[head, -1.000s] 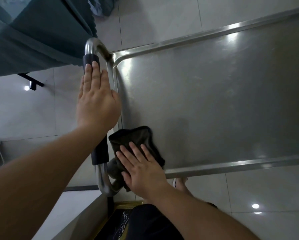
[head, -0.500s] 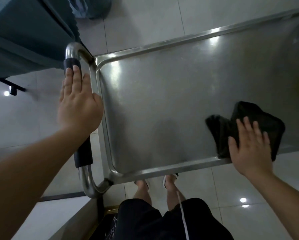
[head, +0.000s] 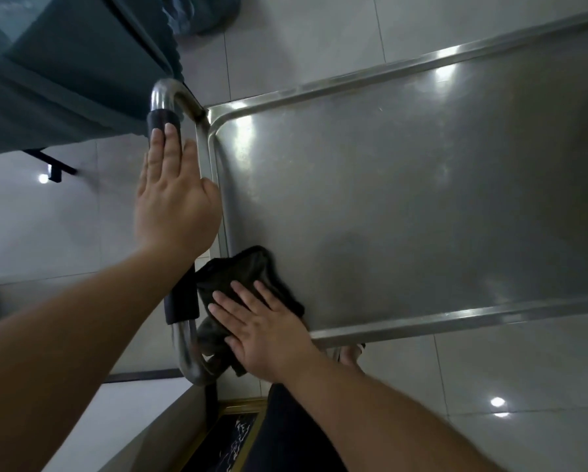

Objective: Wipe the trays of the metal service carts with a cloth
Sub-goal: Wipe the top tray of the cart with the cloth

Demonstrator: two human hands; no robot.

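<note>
The steel cart's top tray [head: 405,185] fills the right of the view. A dark cloth [head: 244,270] lies in its near left corner, partly draped over the rim. My right hand [head: 265,332] presses flat on the cloth with straight, spread fingers. My left hand [head: 173,199] rests flat, fingers straight, on the cart's handle [head: 164,100], a steel tube with a black grip sleeve at the tray's left end.
A table with a teal cloth [head: 64,69] hangs close to the handle at upper left. Glossy floor tiles [head: 490,376] surround the cart. My legs and dark shorts [head: 292,437] stand by the tray's near rim. A dark framed object [head: 231,434] lies on the floor below.
My right hand has swept the cloth from the tray's right side back to its near left corner. My left hand has stayed on the handle.
</note>
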